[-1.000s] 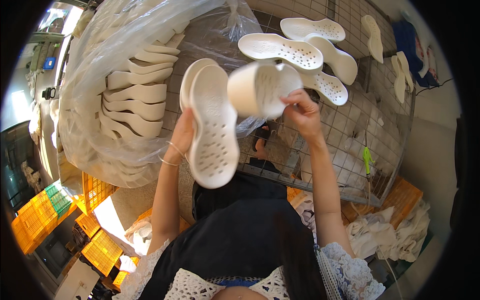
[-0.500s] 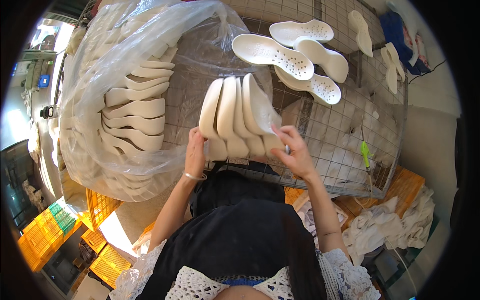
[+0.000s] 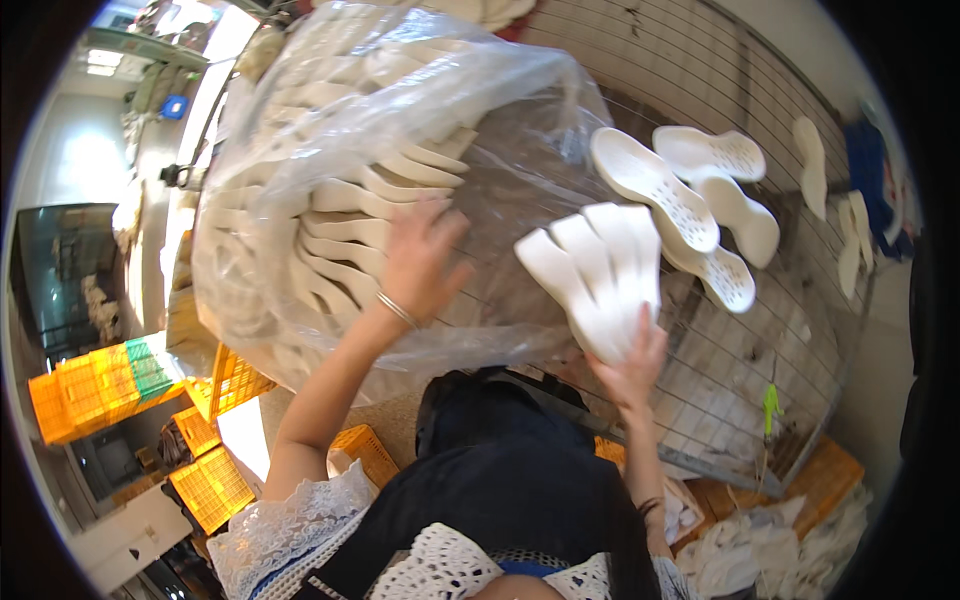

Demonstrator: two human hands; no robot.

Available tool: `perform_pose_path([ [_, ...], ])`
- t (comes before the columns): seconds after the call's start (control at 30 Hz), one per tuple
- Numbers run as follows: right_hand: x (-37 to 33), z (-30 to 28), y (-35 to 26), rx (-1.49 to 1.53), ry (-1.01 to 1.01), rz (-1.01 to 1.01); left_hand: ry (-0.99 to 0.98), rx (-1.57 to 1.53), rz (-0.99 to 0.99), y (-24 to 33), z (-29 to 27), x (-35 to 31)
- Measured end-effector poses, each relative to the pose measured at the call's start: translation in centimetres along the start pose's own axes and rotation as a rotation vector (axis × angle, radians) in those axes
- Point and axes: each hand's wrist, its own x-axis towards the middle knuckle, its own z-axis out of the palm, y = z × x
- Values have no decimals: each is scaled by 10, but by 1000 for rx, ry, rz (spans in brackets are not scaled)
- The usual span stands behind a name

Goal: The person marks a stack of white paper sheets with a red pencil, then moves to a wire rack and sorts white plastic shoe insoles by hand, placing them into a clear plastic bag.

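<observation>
My right hand (image 3: 633,368) grips a fanned bunch of several white shoe insoles (image 3: 605,270) by their narrow ends, above the wire mesh table. My left hand (image 3: 425,265), a little blurred, is over the mouth of a clear plastic bag (image 3: 520,345), thumb apart from the fingers and nothing seen in it. Right beside it, a row of white insoles (image 3: 345,235) is stacked on edge inside the bag; the fingertips overlap them, and I cannot tell whether they touch. To the right of the held bunch lie several loose insoles (image 3: 655,185), some with small holes.
The wire mesh table (image 3: 690,400) stretches behind and to the right. More insoles (image 3: 810,165) lie near its far right edge. A green-handled tool (image 3: 771,408) hangs at the near right. White cloths (image 3: 740,550) are heaped below, and yellow crates (image 3: 85,395) stand at the left.
My left hand has let go of the bunch and moved to the insoles in the bag. My right hand alone now holds the bunch, turned and fanned out. The view has shifted left.
</observation>
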Motion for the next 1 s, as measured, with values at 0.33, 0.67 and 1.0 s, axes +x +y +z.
perform_pose_path([
  [0.33, 168, -44, -162, 579, -429, -560, 21, -1086, -832, -118, -223, 125],
  [0.67, 249, 199, -401, 18, -230, -887, 329, -513, -258, -82, -157, 109],
  [1.0, 217, 176, -306, 364, -182, -1076, 312, -1055, -886, -135, -113, 102],
])
